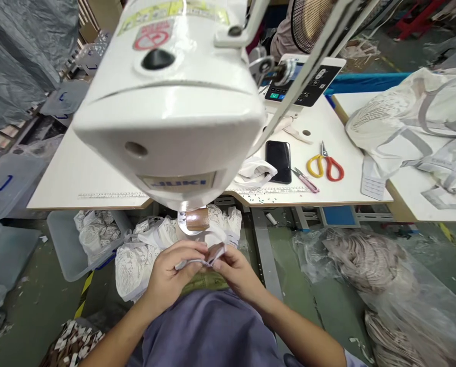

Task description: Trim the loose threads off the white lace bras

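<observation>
Head view shows the left hand (177,270) and right hand (233,269) both pinching a strap (190,262) just in front of the machine (170,122), this piece seemingly unfinished, though whether the white lace (134,267) beside it is done cannot be told.

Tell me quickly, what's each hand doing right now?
Left hand: closed, pinching pale fabric between thumb and fingers.
Right hand: closed, also pinching pale fabric.
</observation>
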Motion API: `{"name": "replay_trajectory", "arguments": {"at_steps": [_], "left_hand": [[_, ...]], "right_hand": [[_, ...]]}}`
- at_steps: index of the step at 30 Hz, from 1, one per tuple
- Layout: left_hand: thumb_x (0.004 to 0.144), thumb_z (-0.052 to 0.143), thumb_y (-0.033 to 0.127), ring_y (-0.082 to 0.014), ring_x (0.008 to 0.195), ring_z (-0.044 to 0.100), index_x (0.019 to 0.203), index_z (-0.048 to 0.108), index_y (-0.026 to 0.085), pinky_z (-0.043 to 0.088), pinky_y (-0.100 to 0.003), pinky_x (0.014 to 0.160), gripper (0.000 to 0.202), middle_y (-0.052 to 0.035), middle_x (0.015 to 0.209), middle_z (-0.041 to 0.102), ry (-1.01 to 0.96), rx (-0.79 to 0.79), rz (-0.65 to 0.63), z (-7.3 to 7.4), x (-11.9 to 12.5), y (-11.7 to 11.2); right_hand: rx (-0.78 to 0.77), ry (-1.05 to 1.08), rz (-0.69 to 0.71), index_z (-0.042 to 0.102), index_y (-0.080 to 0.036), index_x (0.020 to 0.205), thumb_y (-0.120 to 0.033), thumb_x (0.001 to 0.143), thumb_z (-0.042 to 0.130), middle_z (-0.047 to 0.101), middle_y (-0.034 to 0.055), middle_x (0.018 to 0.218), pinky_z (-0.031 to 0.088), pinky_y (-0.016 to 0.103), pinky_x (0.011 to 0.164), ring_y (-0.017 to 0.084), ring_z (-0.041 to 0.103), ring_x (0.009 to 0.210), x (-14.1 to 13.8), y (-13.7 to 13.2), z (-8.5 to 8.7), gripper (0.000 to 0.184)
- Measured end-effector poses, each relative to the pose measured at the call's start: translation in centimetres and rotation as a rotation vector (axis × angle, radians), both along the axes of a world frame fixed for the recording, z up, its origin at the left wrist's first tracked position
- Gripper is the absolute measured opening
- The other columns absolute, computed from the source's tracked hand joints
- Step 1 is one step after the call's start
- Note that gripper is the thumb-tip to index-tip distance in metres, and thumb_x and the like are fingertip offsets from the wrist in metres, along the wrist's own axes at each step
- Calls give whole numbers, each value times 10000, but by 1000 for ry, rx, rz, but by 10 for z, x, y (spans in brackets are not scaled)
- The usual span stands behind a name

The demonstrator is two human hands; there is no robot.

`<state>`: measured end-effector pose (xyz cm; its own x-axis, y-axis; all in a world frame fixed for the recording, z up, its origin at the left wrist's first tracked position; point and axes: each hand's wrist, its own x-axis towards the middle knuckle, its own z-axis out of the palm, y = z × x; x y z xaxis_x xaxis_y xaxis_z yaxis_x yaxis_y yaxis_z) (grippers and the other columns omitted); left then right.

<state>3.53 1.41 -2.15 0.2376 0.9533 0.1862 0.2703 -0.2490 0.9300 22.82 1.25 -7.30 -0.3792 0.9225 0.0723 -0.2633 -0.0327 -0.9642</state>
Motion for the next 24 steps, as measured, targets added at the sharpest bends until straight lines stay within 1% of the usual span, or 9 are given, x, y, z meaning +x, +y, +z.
{"name": "replay_trajectory", "arguments": {"at_steps": [2,3,6,8,11,14,18,21,24], "left_hand": [[978,617,338,-193,840,744,948,715,223,599,-285,767,154,-45,887,775,-44,-201,102,-6,-1,-3],[967,626,378,-186,764,732,944,705,221,587,-267,708,177,-29,814,762,-29,-281,151,-9,-3,-5],[893,692,492,-182,654,677,952,701,214,535,-242,585,284,-9,721,714,24,-433,217,-19,-13,-1],[842,731,535,-187,665,664,954,711,207,523,-243,583,348,-11,722,703,3,-485,230,-25,-17,6],[813,761,541,-187,705,659,942,718,189,536,-260,666,377,-18,724,700,-94,-529,254,-25,-13,13],[817,765,523,-177,701,644,917,719,175,528,-268,688,365,-22,716,696,-181,-566,259,-18,-5,13],[826,766,486,-164,681,624,902,726,164,508,-268,672,333,-26,714,699,-275,-589,248,-15,-1,10],[826,774,469,-158,674,619,898,728,158,506,-270,672,322,-26,712,698,-336,-611,239,-16,-2,9],[826,785,450,-152,683,622,895,731,161,509,-265,679,302,-24,714,700,-388,-621,237,-16,-3,8]], "right_hand": [[19,-196,79,682,-169,825,-504,998,562,711,40,735,569,264,651,157,690,671,22,18,-7,396],[86,-386,2,683,-170,809,-483,1008,543,717,46,750,564,270,675,161,691,699,41,33,-10,397],[273,-1068,-541,703,-185,948,-404,1043,420,734,103,982,548,344,847,212,680,940,125,91,-9,370],[262,-1291,-723,688,-157,1094,-326,1043,345,694,173,1131,498,440,961,277,616,1120,183,130,-3,386],[235,-1428,-692,691,-91,1094,-280,967,484,676,237,1108,455,494,974,345,586,1117,238,171,0,307],[259,-1471,-566,712,-81,979,-239,903,563,676,241,1064,409,511,997,358,580,1087,248,184,-11,230],[372,-1572,-536,692,-108,913,-275,900,567,648,240,1099,387,469,969,341,554,1104,244,179,-31,209],[350,-1601,-554,628,-143,857,-296,890,576,652,216,949,408,399,794,283,575,913,250,172,-36,165],[187,-1580,-607,514,-209,843,-316,894,565,616,130,754,350,359,619,200,490,640,254,159,-28,128]]}}
